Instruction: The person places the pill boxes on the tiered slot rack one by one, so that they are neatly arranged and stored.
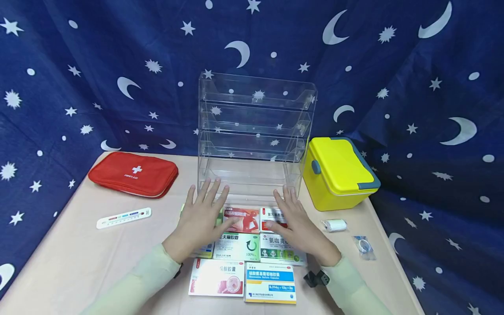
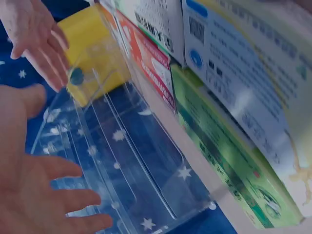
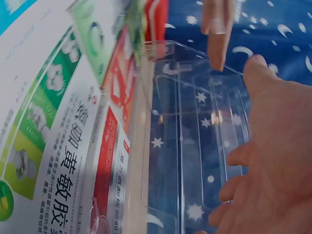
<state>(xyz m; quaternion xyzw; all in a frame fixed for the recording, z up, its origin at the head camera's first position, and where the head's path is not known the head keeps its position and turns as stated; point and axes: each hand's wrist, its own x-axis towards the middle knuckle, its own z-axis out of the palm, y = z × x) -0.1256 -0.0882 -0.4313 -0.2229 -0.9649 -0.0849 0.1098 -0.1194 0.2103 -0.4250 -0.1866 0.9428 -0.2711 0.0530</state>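
Note:
Both hands reach forward, palms down with fingers spread, over rows of medicine boxes. My left hand (image 1: 200, 225) is above the left side of the rows, partly covering a green box (image 2: 229, 151) and a yellow-edged box (image 1: 204, 252). On the right, my right hand (image 1: 302, 228) overlaps a red-and-white box (image 1: 271, 214) and a white box with a green picture strip (image 1: 277, 251). Between the hands lie a red box (image 1: 246, 220) and a green-and-white capsule box (image 1: 236, 247). Nearer sit a pink-and-white box (image 1: 216, 278) and a blue-and-white box (image 1: 270, 283). Neither hand holds anything.
A clear tiered rack (image 1: 252, 158) stands just beyond the fingertips. At left lie a red first-aid pouch (image 1: 134, 174) and a white thermometer-like strip (image 1: 124, 218). At right are a yellow lidded box (image 1: 340, 170), a white roll (image 1: 335, 225) and a small clear packet (image 1: 364, 247).

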